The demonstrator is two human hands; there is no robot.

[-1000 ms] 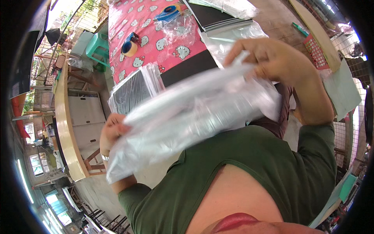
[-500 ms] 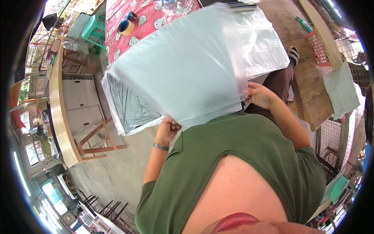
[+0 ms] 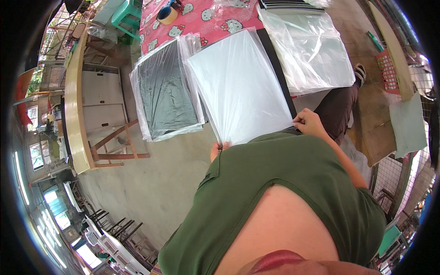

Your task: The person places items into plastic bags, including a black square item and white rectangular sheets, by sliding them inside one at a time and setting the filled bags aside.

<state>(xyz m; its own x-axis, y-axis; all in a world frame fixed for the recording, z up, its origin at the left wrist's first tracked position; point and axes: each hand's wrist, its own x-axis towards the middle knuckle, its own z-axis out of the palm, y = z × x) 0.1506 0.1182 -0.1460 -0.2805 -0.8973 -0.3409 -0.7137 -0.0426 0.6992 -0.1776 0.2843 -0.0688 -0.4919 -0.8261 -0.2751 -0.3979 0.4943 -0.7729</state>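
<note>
At the left, a teal stool (image 3: 127,17) is noted beside the table (image 3: 192,22), which is covered in a pink printed cloth. A dark sheet in clear wrapping (image 3: 167,89) is laid along the table's near left part, its wrapping edge just beside the work. Beyond it, a roll of tan tape (image 3: 167,16) in a blue dispenser is seen.

The near left corner of a translucent plastic bag (image 3: 245,89) is grasped by the left grip (image 3: 220,150), partly hidden by the green garment; creases are fanned out from the pinched corner. The bag is spread flat, forward of both grips and mainly between them, over a black sheet (image 3: 280,75), which is exposed as a strip along the right side.

The right grip (image 3: 310,122) is placed at the near right corner, fingers bent; whether bag or sheet is pinched or merely touched there cannot be told. Farther forward, clear plastic bags (image 3: 311,57) are stacked. At far right, a red basket (image 3: 387,72) is observed.
</note>
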